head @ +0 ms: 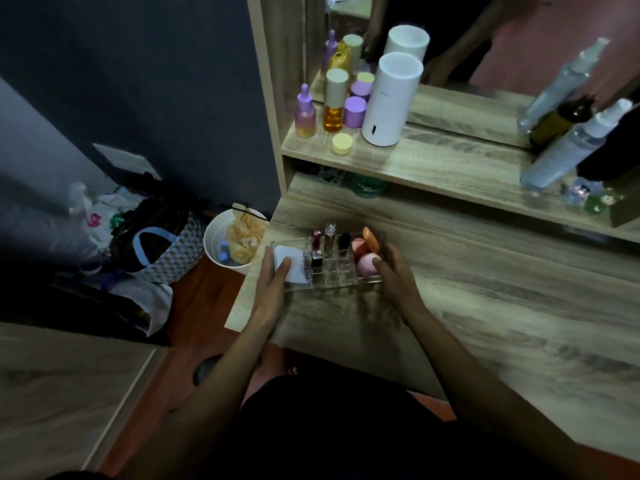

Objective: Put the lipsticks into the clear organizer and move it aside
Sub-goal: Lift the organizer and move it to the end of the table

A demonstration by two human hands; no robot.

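Observation:
The clear organizer (pixel 337 277) sits near the left front corner of the wooden vanity top. Several lipsticks stand upright in its back slots: a red one (pixel 315 238), a silver-capped one (pixel 329 233), a black one (pixel 344 241) and a short dark one (pixel 317 258). A white compact (pixel 294 266) lies in its left compartment, pink and orange sponges (pixel 365 263) in its right one. My left hand (pixel 273 282) grips the organizer's left end, fingers over the compact. My right hand (pixel 393 271) holds its right end.
The upper shelf (pixel 433 164) carries purple and amber bottles, a white cylinder (pixel 391 102) and spray bottles at the right. A white bin (pixel 230 242) and bags stand on the floor, left of the vanity edge. Bare wood stretches to the right of the organizer.

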